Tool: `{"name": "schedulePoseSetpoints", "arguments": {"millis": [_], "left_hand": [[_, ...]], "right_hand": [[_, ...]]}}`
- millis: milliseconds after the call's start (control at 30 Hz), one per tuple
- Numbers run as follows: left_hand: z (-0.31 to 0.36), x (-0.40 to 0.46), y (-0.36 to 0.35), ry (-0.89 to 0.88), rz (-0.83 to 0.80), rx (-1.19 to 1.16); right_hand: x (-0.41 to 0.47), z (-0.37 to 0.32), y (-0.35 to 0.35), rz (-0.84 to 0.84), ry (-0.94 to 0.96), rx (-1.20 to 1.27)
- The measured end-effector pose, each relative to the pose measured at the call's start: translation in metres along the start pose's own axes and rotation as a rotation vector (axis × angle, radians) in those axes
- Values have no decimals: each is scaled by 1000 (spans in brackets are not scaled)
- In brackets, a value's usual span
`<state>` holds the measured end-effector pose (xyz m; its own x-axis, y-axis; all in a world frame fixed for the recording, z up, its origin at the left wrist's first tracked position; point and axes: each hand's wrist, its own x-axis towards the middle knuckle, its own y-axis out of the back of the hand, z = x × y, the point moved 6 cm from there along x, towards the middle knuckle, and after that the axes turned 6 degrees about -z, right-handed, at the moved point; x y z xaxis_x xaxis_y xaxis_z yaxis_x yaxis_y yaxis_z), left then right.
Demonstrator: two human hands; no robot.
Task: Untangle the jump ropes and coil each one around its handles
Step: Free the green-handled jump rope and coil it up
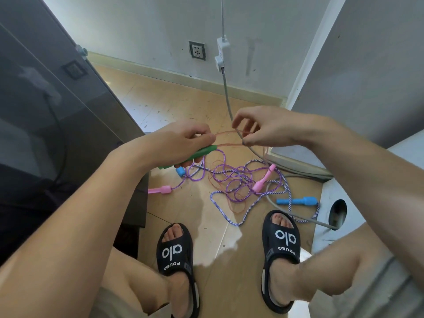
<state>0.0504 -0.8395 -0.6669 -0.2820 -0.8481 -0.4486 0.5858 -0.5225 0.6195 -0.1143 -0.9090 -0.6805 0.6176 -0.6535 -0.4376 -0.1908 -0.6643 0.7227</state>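
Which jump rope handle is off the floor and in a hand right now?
The green handle, gripped in the left hand. The pink handles and blue handles all lie on the floor.

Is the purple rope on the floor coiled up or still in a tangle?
Still tangled: the purple rope lies in loose crossing loops on the floor, its pink handles apart, nothing wound around them.
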Motion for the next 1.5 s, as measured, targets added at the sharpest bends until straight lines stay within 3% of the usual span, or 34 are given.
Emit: {"name": "schedulePoseSetpoints", "arguments": {"millis": [133,267,433,600,800,1033,1333,1500], "left_hand": [[6,4,-3,-27,12,-58],[3,1,-2,8,12,-91],[4,1,-1,6,33,49],[5,0,2,-1,69,128],[17,0,-4,-99,78,74],[11,6,-2,-40,106,175],[13,12,6,6,210,215],[20,7,11,-58,337,297]], "right_hand": [[2,-28,-12,-65,126,348],[5,-40,-18,-108,131,708],[4,-38,-15,-6,131,483],[0,-37,-10,30,140,622],[3,-36,-12,90,151,604],[-5,-35,1,259,198,626],[1,-36,-6,219,200,605],[0,-31,3,354,194,612]]}}
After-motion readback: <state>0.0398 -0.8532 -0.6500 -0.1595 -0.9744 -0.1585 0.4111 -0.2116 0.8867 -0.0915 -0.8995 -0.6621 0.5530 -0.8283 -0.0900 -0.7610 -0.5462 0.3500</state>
